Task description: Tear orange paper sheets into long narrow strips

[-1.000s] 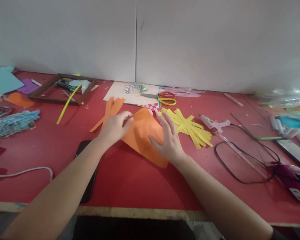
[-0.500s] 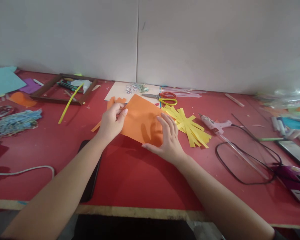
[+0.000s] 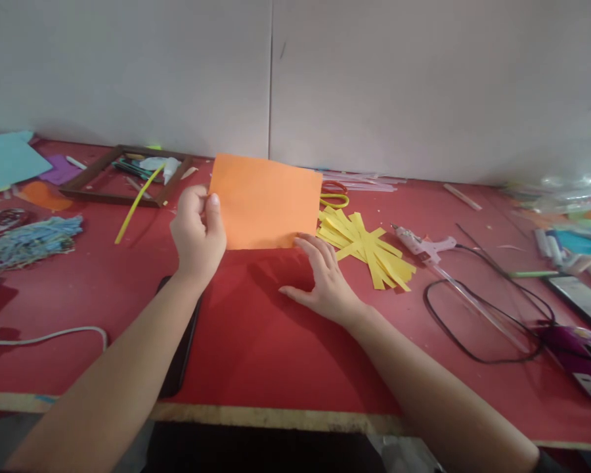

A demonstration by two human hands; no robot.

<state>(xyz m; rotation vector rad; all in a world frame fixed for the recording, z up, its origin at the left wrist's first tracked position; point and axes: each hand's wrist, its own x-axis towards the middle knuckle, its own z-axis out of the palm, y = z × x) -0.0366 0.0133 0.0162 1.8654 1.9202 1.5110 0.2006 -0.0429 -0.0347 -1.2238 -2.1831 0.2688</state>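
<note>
An orange sheet of paper [image 3: 268, 203] is held up, tilted toward me, its left edge pinched by my left hand [image 3: 199, 233] between thumb and curled fingers. Near its lower right corner, my right hand [image 3: 325, 276] is open, thumb and fingers spread; whether the fingertips touch the paper I cannot tell. To the right lies a pile of yellow paper strips [image 3: 372, 249]. Behind the sheet, the red and yellow handles of scissors [image 3: 335, 197] show, their blades hidden. A dark phone [image 3: 180, 348] lies partly under my left forearm.
On the right are a pink glue gun [image 3: 423, 246] with a looping black cord [image 3: 453, 355] and a purple power strip [image 3: 576, 355]. At the left stand a brown frame [image 3: 111, 194] holding pens and a tube, a yellow strip [image 3: 136, 207] and a blue bundle [image 3: 34, 242].
My left hand has moved left and raised the orange paper, turning it to face me squarely. It now covers the scissor blades. My right hand has stayed nearly in place.
</note>
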